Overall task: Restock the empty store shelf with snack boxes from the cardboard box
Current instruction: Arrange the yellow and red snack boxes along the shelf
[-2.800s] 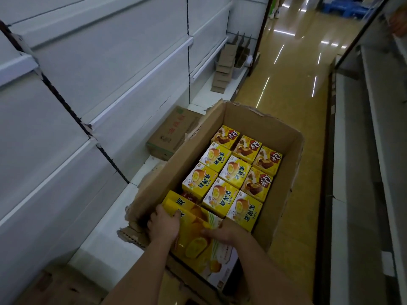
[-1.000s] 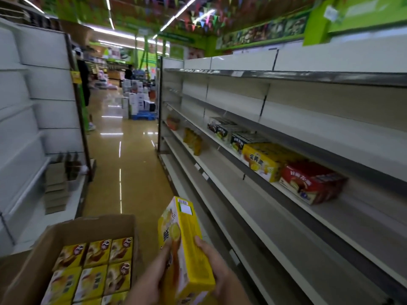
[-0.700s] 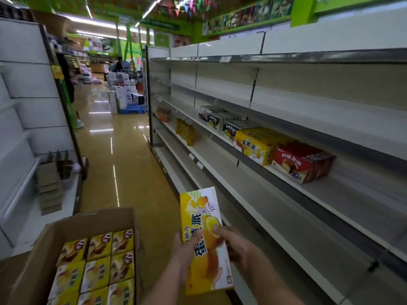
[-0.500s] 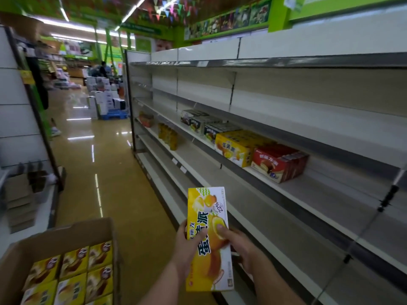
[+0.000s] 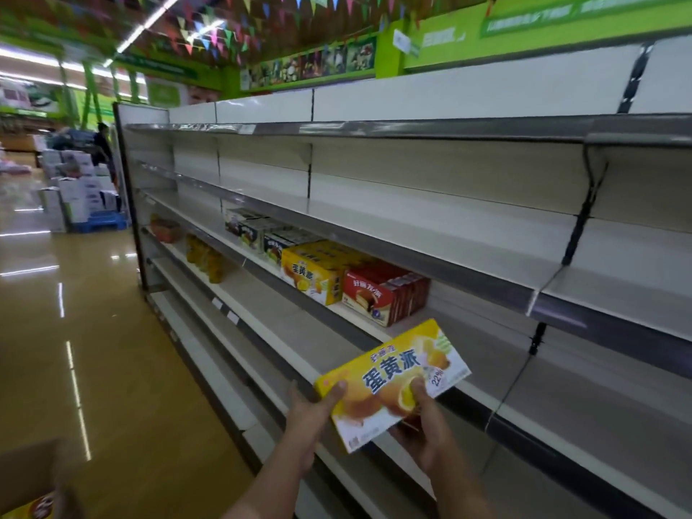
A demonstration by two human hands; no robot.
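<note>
Yellow box (image 5: 393, 383) held in both hands out in front of the shelf (image 5: 468, 365), printed face up and toward the camera, tilted so its right end rises toward the shelf edge. Left hand (image 5: 309, 417) at the box's lower left corner, thumb on the face, other fingers curled underneath. Right hand (image 5: 427, 432) at the lower right, thumb pressed on the printed face near the cake picture, remaining fingers wrapped under the back (mostly hidden by the box). Box in the air, just off the front lip of the middle shelf, not resting on it.

On the same shelf, further along: red boxes (image 5: 382, 297) in a row, touching a block of yellow boxes (image 5: 318, 273) on their left, then darker boxes (image 5: 258, 230) beyond those. One tier down and further back, orange bottles (image 5: 204, 254) and a reddish pack (image 5: 164, 230), blurred. Upper shelves bare white with grey price rails.

Cardboard box (image 5: 30, 477) at the bottom left corner, only a flap and a sliver of one snack pack visible. Glossy tan floor (image 5: 93, 368) running down the aisle, stacked white cartons (image 5: 78, 189) on a blue pallet at the far end, a person standing behind them.
</note>
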